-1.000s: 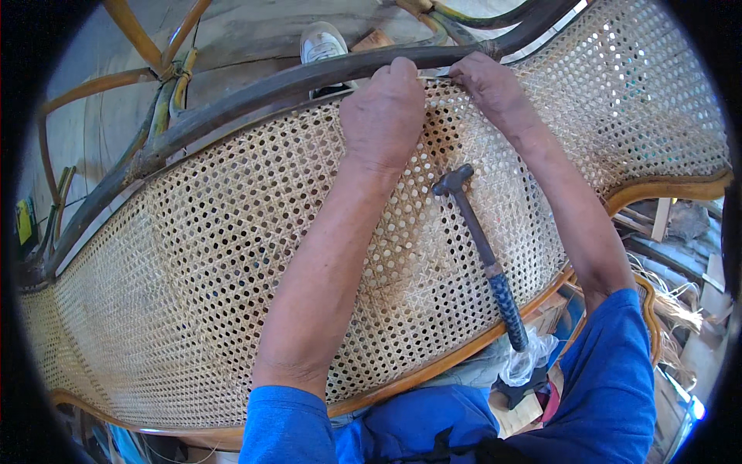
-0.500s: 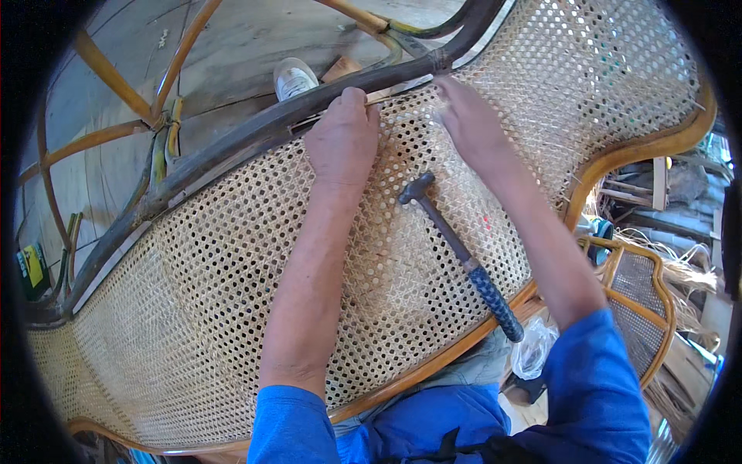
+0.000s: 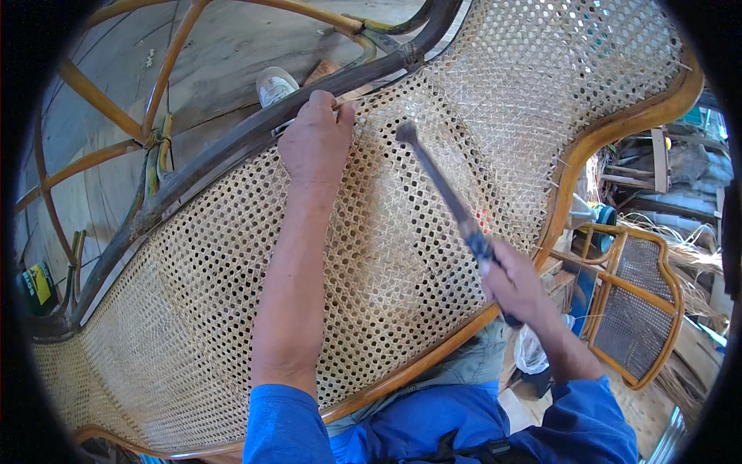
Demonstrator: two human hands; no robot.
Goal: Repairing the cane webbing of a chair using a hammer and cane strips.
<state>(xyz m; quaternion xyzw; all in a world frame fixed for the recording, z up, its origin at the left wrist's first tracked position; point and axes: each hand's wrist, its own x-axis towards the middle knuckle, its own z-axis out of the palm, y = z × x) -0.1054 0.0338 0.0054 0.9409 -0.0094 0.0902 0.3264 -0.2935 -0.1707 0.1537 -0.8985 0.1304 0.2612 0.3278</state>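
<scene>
A wide sheet of woven cane webbing [image 3: 209, 309] stretches across the view, set in a curved rattan frame. At its far edge, against a dark rattan pole [image 3: 247, 133], my left hand [image 3: 315, 139] is closed with its fingertips on a thin light strip [image 3: 355, 93]. The strip shows beyond the fingers along the edge; most of the grip is hidden by the hand's back. My right hand [image 3: 514, 284] wraps round the braided dark handle of a hammer [image 3: 442, 184]. The hammer's head points away from me over the webbing, short of the far edge.
Polished rattan struts [image 3: 100, 100] branch out beyond the dark pole at upper left. A white shoe [image 3: 276, 85] shows past it. To the right stand a small cane-panelled rattan piece [image 3: 635, 305] and loose pale fibres [image 3: 692, 259]. A clear plastic bag [image 3: 531, 352] lies near my right forearm.
My right hand has left the far edge, come back toward me and taken hold of the hammer that lay on the webbing. The left hand stays on the edge.
</scene>
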